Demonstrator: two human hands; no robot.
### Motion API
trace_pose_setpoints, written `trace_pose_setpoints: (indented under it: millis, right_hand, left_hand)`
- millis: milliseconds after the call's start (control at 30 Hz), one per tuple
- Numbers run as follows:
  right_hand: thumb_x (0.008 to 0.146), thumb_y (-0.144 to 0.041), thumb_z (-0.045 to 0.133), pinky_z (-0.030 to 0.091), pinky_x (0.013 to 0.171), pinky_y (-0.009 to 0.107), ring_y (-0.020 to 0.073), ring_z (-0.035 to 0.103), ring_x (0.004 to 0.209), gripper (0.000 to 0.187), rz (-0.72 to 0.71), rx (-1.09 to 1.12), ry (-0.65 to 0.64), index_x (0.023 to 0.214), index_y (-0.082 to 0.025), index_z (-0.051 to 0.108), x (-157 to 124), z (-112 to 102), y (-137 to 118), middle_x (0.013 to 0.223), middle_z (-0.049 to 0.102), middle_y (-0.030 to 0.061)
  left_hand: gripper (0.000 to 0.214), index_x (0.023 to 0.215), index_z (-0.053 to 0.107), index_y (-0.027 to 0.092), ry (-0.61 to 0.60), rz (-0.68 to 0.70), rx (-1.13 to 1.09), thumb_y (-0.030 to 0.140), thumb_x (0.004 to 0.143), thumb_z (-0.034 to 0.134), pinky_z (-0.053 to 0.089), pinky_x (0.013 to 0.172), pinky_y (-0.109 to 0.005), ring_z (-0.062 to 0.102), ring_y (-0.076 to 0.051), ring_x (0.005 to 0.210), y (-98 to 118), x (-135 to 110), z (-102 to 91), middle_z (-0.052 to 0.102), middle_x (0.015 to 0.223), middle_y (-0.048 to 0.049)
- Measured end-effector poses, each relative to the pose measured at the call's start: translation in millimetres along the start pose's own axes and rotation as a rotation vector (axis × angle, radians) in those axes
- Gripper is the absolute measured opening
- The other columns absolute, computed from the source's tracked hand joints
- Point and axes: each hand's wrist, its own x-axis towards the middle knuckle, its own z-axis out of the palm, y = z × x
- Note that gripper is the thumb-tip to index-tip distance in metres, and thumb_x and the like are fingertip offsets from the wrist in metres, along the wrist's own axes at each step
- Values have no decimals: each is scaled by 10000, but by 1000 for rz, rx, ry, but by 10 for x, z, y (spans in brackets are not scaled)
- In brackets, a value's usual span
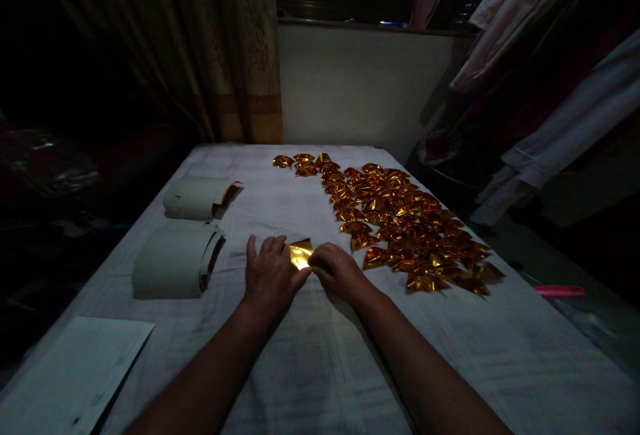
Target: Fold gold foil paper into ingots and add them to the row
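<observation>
1. Paper stacks (175, 263) lay curled, well left of the gold foil piece (301, 255).
2. Left hand (270, 276) lay flat, fingers close together, touching that piece's left edge.
3. Right hand (338, 270) pinched its right edge.
4. Folded gold pieces (405, 225) spread right of it.

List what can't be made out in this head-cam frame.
All in the head view:
1. Gold foil piece: its near edges are covered by the left hand and right hand. Whether the right pinches or presses it cannot be told.
2. Folded foil pile: the pieces overlap and are too small to count.
3. Near curled stack and far curled stack: inner faces are hidden by their curl.
4. Flat sheet: cut off by the bottom-left edge.
5. Left of the table: too dark.
</observation>
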Motion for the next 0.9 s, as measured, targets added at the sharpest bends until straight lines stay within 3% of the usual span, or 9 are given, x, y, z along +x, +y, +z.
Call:
trace_pose_setpoints:
  millis: [533,733,900]
  right_hand:
    - [840,-84,638,471,850,321,186,605,927,146,2,3,-28,904,-209,677,9,-53,-23,952,654,42]
    - [845,-96,628,478,846,328,191,605,926,144,-14,0,-33,901,-217,684,11,-44,12,941,654,41]
    - [850,-100,620,481,833,324,187,604,919,142,-17,14,-41,898,-215,689,10,-42,34,952,656,43]
  left_hand:
    - [461,1342,597,242,-219,-85,-150,411,913,576,137,1169,-679,437,-338,1373,-259,-159,7,521,1460,-136]
    - [533,1428,520,264,-395,-31,-174,392,912,547,144,1178,-629,346,-327,1435,-445,-78,9,433,1542,-127]
    - [591,1445,505,286,-503,42,-186,352,864,589,229,1172,-539,353,-301,1431,-608,37,-51,433,1554,-92]
